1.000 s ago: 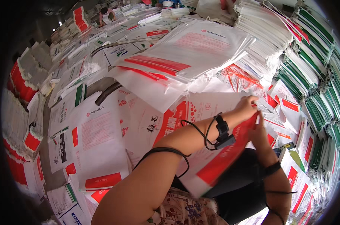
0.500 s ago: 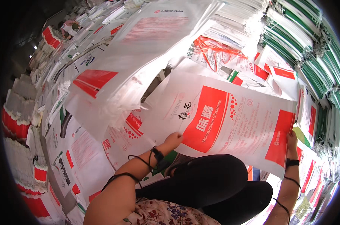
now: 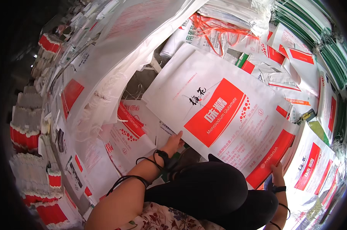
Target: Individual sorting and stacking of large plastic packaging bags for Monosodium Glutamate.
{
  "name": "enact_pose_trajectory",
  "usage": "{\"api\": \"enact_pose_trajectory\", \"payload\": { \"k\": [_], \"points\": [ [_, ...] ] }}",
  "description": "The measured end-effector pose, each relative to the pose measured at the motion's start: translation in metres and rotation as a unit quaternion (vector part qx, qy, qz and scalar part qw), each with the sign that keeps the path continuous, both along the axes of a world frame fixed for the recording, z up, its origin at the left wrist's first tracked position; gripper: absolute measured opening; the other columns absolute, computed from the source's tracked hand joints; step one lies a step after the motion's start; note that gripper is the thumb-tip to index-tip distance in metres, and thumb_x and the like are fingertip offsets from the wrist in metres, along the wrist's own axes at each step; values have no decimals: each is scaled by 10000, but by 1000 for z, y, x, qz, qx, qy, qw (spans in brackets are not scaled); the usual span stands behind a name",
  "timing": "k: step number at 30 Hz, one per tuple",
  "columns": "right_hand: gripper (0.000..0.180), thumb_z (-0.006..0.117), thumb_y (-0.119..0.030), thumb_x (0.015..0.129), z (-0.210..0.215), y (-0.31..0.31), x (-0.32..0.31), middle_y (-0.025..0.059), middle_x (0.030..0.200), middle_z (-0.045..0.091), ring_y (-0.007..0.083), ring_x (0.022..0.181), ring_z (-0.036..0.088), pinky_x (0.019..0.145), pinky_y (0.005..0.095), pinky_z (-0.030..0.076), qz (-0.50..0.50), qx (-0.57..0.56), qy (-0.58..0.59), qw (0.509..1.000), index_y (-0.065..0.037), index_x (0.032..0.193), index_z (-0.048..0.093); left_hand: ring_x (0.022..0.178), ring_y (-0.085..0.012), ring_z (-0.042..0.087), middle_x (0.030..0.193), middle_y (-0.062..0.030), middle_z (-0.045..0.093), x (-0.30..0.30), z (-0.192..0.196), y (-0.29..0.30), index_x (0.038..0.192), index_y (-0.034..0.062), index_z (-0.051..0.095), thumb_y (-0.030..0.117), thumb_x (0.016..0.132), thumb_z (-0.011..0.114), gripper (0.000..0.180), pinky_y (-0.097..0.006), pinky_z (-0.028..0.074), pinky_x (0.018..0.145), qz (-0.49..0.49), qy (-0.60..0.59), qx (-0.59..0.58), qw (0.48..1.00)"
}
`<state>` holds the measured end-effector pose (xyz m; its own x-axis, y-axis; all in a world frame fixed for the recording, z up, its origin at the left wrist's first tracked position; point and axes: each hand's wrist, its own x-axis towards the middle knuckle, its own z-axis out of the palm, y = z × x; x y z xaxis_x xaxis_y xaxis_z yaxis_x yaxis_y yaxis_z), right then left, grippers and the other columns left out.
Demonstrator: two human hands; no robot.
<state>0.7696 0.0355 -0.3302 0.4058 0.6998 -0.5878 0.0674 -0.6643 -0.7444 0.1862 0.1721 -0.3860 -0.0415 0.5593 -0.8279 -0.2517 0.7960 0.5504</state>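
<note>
A flat white sack (image 3: 234, 115) with a red panel and a red end band lies tilted in front of my knees. My left hand (image 3: 174, 142) pinches its near left edge. At the red-banded end, my right hand (image 3: 277, 173) grips the near right edge, its fingers partly hidden by the sack. Another sack edge shows just under its far left side. To the left, a thick bundle of white sacks (image 3: 150, 34) with frayed ends leans over, its fringe (image 3: 100, 94) hanging down. Similar printed sacks (image 3: 129, 134) lie beneath it.
Tall stacks of green-and-white sacks (image 3: 305, 28) rise at the far right. Orange-red plastic strands (image 3: 219, 28) lie tangled at the back. Folded red-and-white sack piles (image 3: 26, 128) line the left side. More loose sacks (image 3: 311, 165) lie at the right.
The sack's right end has come down and nearer to me with my right hand, turning the sack clockwise. It now lies flatter. My left hand stays at its near left edge.
</note>
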Motion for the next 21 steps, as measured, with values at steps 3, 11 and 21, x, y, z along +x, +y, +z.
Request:
{"api": "enact_pose_trajectory", "payload": {
  "k": [3, 11, 21],
  "points": [
    [395, 614, -134, 836, -19, 25, -8, 204, 1067, 685, 319, 977, 672, 862, 396, 525, 85, 33, -216, 972, 30, 1193, 576, 903, -175, 643, 1009, -64, 656, -8, -8, 20, 1135, 69, 579, 313, 1000, 528, 283, -321, 543, 753, 39, -28, 16, 999],
    [385, 591, -193, 910, -26, 108, -32, 164, 1034, 686, 249, 878, 688, 745, 352, 552, 38, 131, -33, 990, 41, 1214, 566, 746, -213, 650, 892, -98, 633, -30, -11, 82, 1068, 13, 573, 244, 972, 542, 253, -310, 564, 573, 103, 8, 13, 995],
    [299, 618, -245, 895, -68, 15, -27, 77, 763, 674, 164, 604, 655, 536, 292, 531, -109, -39, -43, 992, 22, 1015, 680, 700, -209, 649, 853, -116, 665, -36, -16, 81, 1042, 3, 616, 251, 941, 569, 272, -286, 569, 581, 8, 24, -6, 1000]
  ]
}}
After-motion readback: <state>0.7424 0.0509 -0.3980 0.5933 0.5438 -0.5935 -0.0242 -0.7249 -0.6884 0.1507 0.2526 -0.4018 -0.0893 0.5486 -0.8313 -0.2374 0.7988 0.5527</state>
